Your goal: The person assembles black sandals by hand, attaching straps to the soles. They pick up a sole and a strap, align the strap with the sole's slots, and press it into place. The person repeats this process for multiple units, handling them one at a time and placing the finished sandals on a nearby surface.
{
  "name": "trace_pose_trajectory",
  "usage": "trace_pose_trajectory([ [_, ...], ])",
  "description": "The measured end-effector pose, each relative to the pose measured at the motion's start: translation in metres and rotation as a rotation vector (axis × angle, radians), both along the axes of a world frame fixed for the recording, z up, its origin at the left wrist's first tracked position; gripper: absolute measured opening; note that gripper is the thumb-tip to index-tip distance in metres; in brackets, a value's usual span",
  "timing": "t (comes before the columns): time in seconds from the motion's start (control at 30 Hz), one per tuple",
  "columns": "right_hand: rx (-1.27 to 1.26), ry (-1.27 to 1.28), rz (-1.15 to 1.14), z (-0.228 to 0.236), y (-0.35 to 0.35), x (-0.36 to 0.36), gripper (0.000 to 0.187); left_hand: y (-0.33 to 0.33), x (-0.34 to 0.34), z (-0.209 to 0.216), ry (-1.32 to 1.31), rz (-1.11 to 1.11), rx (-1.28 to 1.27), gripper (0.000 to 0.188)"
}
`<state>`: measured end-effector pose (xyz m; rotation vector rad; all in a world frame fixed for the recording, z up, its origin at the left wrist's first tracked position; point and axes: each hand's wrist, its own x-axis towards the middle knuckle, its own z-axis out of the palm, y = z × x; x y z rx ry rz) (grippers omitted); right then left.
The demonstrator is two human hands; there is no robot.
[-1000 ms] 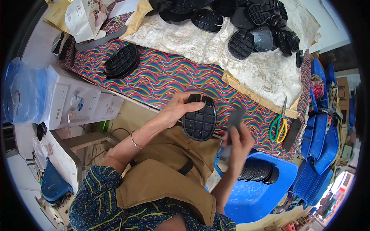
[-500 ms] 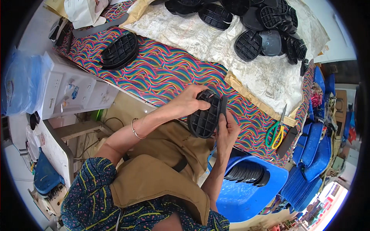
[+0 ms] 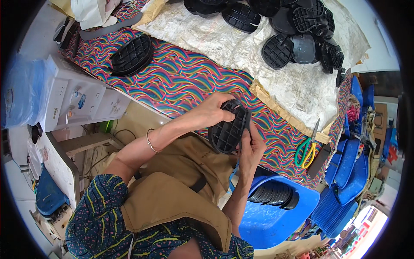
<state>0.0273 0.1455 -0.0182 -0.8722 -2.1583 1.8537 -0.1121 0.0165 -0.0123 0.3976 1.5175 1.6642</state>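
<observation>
The desk [image 3: 177, 97] is covered by patterned cloth, and its far part is overlaid by a white sheet [image 3: 207, 45]. A blue basin [image 3: 276, 220] is seen below the desk's near edge, at right. The far end of a black gridded piece [image 3: 226, 134] is clasped by the left hand [image 3: 215, 110], its grip closed, with the thumb laid over the grid. The right hand's [image 3: 253, 146] grip is closed at the piece's right rim, where a dark strip [image 3: 247, 120] is pinched lengthwise. The piece is held above the desk's near edge, grid facing up, its long axis pointed away from the body and its far end leaned slightly right. Patterned cloth is left as room between it and the sheet, and rightward to the scissors [image 3: 307, 151].
</observation>
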Motion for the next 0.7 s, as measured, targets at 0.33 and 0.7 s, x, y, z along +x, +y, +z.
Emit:
trace_pose_trajectory([
  [0.33, 0.015, 0.004, 0.075, -0.004, 0.006, 0.003, 0.04, 0.004, 0.002, -0.005, 0.035, 0.021, -0.073, 0.018],
  [0.7, 0.334, 0.019, 0.124, 0.012, -0.014, 0.032, 0.025, 0.003, -0.001, 0.008, -0.153, 0.137, 0.045, 0.026],
])
